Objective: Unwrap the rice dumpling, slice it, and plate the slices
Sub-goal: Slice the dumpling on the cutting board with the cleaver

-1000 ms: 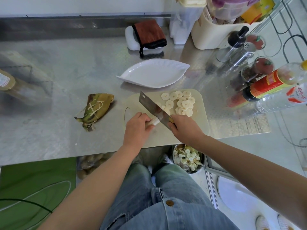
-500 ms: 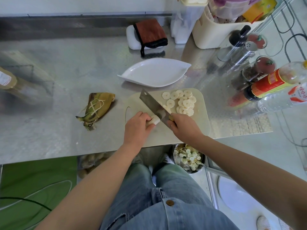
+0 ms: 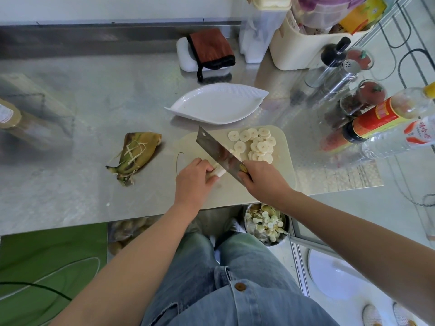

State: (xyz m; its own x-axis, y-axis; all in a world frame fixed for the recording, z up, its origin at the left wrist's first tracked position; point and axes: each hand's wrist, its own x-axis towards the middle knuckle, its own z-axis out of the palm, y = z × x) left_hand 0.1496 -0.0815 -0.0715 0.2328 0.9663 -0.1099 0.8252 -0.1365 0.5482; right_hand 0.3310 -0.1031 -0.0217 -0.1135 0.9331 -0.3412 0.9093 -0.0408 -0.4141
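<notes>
With our left hand (image 3: 195, 177) pinching the short dumpling stub (image 3: 219, 171) near the bench's front edge and our right hand (image 3: 261, 178) gripping the cleaver (image 3: 216, 150), we risk nicking fingertips (image 3: 213, 178).

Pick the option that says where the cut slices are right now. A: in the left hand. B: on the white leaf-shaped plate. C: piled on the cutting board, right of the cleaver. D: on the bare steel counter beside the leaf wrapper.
C: the slices lie heaped on the cutting board to the right of the cleaver, while the white plate holds nothing.
</notes>
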